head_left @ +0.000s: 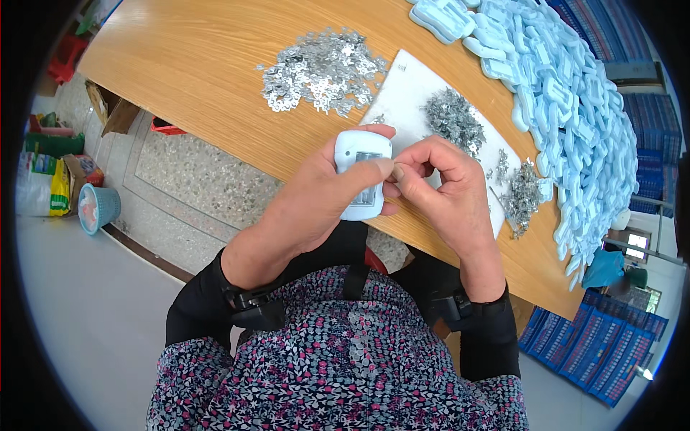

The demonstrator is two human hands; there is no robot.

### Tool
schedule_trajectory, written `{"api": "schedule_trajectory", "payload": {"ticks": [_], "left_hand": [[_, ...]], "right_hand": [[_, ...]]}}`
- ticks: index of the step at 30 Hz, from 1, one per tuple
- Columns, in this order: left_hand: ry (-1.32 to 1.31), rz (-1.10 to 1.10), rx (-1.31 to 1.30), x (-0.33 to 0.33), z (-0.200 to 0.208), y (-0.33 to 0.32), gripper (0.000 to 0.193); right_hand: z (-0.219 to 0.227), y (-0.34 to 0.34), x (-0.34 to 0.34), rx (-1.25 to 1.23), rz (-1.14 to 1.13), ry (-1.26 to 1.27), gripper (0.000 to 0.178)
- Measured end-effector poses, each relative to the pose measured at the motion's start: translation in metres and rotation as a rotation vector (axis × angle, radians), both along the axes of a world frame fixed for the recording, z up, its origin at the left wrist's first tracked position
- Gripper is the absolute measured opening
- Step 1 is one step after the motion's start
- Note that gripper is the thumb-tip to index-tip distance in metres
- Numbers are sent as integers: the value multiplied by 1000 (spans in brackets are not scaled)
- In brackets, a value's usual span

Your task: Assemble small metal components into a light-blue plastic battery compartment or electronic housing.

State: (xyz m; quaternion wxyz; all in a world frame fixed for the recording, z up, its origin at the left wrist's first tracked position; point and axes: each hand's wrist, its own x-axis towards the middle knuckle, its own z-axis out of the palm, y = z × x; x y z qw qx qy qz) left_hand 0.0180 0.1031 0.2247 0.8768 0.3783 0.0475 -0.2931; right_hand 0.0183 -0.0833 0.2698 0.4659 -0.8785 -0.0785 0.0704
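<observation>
A light blue plastic casing point(361, 142) with a rectangular opening and a small round hole is held over the table's front edge. My left hand point(302, 205) grips it, thumb across the opening and fingers behind. At the casing's right side, the thumb and index finger of my right hand point(453, 194) are pinched together; what lies between them is too small to make out. Just beyond my hands a white sheet point(402, 90) bears a pile of small grey metal parts point(454, 122). Another heap of small metal pieces point(523, 197) lies by its right edge.
Flat silvery metal pieces point(320, 72) are heaped on the wooden table point(194, 57). A large mound of light blue casings point(568, 122) covers its right side. Blue crates point(589, 345) stand at the right. On the floor at left are a blue basket point(106, 205) and bags point(47, 183).
</observation>
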Motion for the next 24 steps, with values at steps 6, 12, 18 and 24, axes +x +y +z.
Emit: {"api": "schedule_trajectory", "payload": {"ticks": [6, 12, 18, 24], "left_hand": [[84, -48, -171, -2, -1, -9, 49], [94, -100, -100, -7, 3, -22, 51], [74, -117, -17, -12, 4, -36, 50], [51, -131, 23, -15, 1, -45, 51]], "right_hand": [[-8, -9, -6, 249, -101, 1, 12], [-15, -13, -16, 166, -86, -101, 10], [-13, -30, -22, -384, 93, -594, 16], [-13, -43, -33, -419, 122, -645, 21]]}}
